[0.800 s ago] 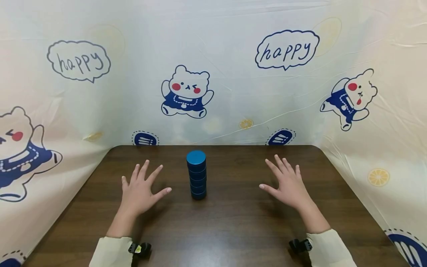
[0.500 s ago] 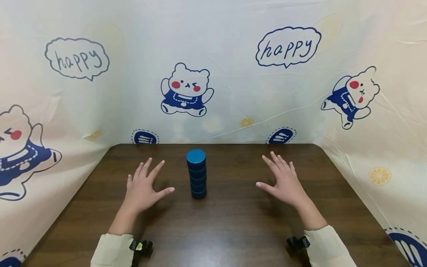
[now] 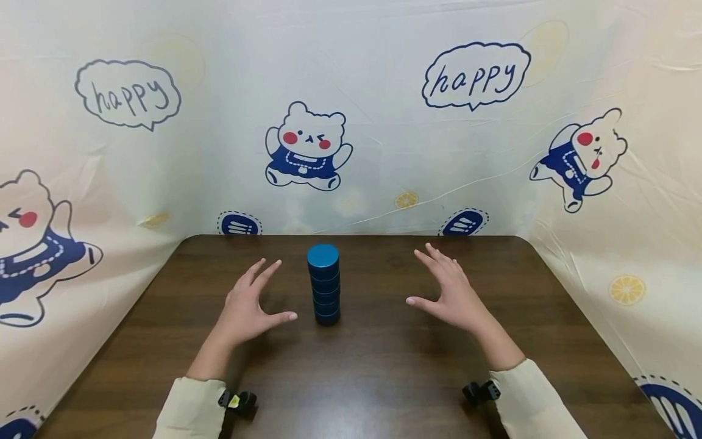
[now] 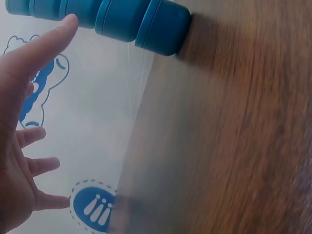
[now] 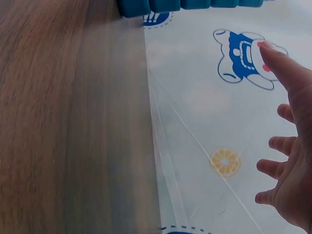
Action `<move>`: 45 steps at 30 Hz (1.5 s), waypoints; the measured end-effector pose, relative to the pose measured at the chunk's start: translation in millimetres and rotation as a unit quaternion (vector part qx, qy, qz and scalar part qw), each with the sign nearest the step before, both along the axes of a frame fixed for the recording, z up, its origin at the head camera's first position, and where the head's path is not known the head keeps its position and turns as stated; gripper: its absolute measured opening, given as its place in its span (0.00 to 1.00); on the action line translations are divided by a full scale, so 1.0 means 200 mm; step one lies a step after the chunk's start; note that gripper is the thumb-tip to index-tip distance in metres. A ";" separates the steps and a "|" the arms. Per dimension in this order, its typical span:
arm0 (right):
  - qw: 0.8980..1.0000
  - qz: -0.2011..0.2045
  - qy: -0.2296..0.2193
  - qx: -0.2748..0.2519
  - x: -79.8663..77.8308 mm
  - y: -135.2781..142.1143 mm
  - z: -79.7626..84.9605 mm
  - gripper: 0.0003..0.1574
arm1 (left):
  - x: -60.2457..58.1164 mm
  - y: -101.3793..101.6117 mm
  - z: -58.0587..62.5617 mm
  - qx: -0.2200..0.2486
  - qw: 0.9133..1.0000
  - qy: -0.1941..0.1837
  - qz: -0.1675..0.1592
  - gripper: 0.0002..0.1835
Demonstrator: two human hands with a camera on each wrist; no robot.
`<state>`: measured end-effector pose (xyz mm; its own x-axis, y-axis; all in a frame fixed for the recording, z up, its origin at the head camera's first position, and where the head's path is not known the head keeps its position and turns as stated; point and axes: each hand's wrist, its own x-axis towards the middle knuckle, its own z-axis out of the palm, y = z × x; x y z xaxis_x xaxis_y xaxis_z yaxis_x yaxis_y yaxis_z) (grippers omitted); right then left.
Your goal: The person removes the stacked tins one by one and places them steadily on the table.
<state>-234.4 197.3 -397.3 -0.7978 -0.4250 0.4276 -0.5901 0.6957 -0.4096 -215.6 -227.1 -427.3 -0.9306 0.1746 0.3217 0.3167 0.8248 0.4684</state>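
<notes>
A stack of several blue cylindrical pieces [image 3: 326,292] stands upright on the brown wooden table, its top face lighter and shiny. To its left, my left hand [image 3: 249,308] hovers with fingers spread and thumb toward the stack, apart from it in the head view. My right hand [image 3: 452,299] is held farther off on the other side, thumb and fingers extended, holding nothing. The left wrist view has the stack [image 4: 122,19] along its top, partly cut off, with the thumb overlapping it. Only the stack's edge [image 5: 165,5] shows in the right wrist view.
The dark wooden table [image 3: 351,378] has rounded far corners. Behind and at both sides hangs a pale curtain [image 3: 378,171] printed with bears and "happy" bubbles. A small black camera [image 3: 238,402] sits at the left wrist, another camera [image 3: 481,393] at the right.
Both hands have moved inward toward the stack, the left going right and the right going left. The stack stays where it was on the table. The head view has shifted slightly.
</notes>
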 end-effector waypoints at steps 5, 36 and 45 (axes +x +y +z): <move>0.999 0.025 -0.010 -0.024 0.01 -0.05 0.02 0.58 | 0.00 0.03 0.00 0.056 0.998 0.002 -0.030 0.57; 0.989 0.139 -0.022 -0.049 -0.02 -0.37 0.23 0.53 | -0.06 0.16 -0.01 0.288 0.939 -0.106 -0.155 0.49; 0.981 0.184 -0.002 -0.066 -0.07 -0.47 0.30 0.49 | -0.09 0.22 -0.03 0.287 0.938 -0.120 -0.150 0.48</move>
<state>-247.5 103.5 -337.7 -0.6022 -0.6265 0.4947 -0.7896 0.3764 -0.4846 -233.6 -184.0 -432.9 -0.9251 0.3018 0.2304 0.3227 0.3050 0.8960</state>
